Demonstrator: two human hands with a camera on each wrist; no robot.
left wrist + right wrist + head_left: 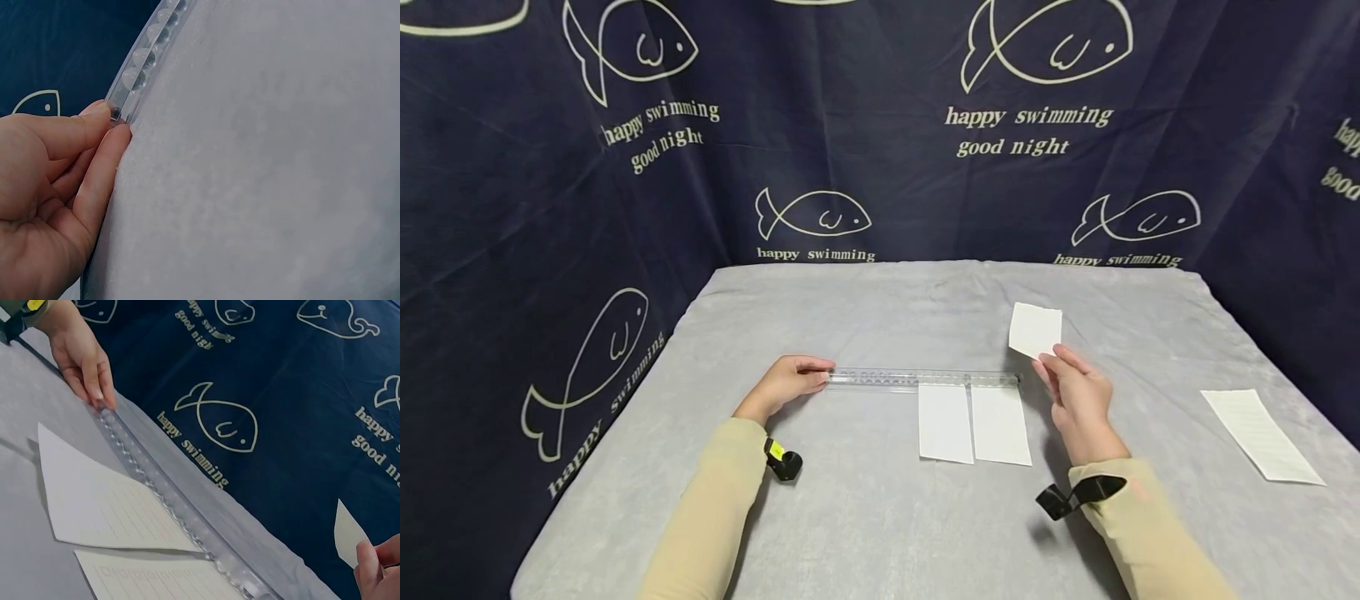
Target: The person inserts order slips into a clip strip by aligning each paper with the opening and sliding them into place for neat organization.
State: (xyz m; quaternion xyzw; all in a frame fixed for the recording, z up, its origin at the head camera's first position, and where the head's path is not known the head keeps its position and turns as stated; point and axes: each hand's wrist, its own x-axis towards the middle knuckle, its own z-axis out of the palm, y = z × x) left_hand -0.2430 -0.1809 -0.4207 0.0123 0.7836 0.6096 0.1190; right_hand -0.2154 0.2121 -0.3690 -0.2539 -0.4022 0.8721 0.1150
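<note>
A clear plastic ticket rail (880,378) with a row of glass-like balls inside lies across the table. My left hand (786,385) pinches its left end; the left wrist view shows thumb and fingers at the tip of the rail (142,62). Two white paper slips, a left slip (945,423) and a right slip (1002,423), have their top edges at the rail and spread toward me; faint ruled lines show on them in the right wrist view. Beyond the rail's right end, my right hand (1081,404) holds up a small white slip (1036,329) by its lower corner.
Another long paper slip (1262,435) lies on the right side of the grey-covered table (865,525). A dark blue curtain (895,167) printed with fish and lettering stands behind and along both sides. Each wrist carries a black camera mount (1078,496).
</note>
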